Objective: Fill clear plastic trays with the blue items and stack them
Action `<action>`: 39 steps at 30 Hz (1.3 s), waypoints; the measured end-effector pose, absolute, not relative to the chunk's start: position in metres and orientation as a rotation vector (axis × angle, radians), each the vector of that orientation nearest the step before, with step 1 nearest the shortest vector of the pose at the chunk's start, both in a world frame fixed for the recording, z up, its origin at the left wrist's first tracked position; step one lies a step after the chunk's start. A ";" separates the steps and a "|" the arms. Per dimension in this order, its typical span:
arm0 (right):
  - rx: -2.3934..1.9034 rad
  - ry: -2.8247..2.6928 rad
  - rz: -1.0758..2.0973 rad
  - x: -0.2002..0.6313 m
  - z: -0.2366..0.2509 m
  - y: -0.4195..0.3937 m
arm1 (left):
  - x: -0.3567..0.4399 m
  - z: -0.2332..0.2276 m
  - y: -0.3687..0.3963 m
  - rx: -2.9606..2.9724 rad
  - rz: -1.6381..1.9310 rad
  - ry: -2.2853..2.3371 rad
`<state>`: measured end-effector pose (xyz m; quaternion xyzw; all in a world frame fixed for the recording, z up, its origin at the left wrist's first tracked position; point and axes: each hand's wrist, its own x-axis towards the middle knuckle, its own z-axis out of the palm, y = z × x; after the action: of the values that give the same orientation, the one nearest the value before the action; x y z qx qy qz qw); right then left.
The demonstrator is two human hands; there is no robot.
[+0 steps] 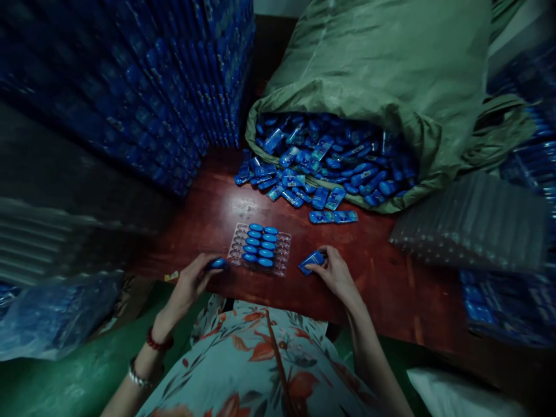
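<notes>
1. On the red-brown table, seen from the head camera, our left hand closes its fingers on a blue piece just beside the clear tray.
2. Our right hand pinches a blue packet right of that tray.
3. Behind, a green sack spills loose packets.

Small oval plastic pieces – glossy blue, in a clear, colourless blister tray. Tabletop – dark reddish-brown wood. Woven sack – dull green. Garment – pale blue-white, orange leaf print. Beaded bracelet – red; second bracelet – silver-white.
</notes>
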<state>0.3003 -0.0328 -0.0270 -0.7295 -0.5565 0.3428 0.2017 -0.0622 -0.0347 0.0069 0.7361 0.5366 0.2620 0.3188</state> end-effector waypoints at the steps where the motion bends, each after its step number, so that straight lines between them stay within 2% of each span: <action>1: -2.043 -1.537 0.985 0.301 -0.027 -0.031 | -0.054 0.008 -0.041 1.851 0.758 1.413; 8: -1.998 -1.197 1.084 0.292 -0.030 -0.042 | -0.026 -0.002 -0.038 1.248 1.064 1.676; 15: -1.695 -0.789 1.531 0.282 -0.019 -0.064 | -0.032 -0.006 -0.040 1.098 0.952 1.557; 20: -1.658 -0.785 1.512 0.287 -0.017 -0.065 | -0.031 -0.010 -0.044 1.029 0.890 1.471; 25: -1.754 -0.777 1.295 0.277 -0.025 -0.062 | -0.038 -0.021 -0.047 1.154 0.828 1.483; 29: -1.968 -0.843 1.083 0.267 -0.029 -0.062 | -0.044 -0.029 -0.048 1.495 0.809 1.576; 35: -1.795 -0.767 1.344 0.259 -0.025 -0.064 | -0.046 -0.033 -0.051 1.749 0.806 1.642; 39: -1.656 -0.991 1.479 0.246 -0.018 -0.068 | -0.047 -0.036 -0.052 1.825 0.771 1.633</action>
<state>0.2461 -0.0679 -0.0182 -0.6387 -0.3821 0.5704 0.3475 -0.0468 -0.0525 -0.0359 0.6818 0.6100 0.2879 0.2832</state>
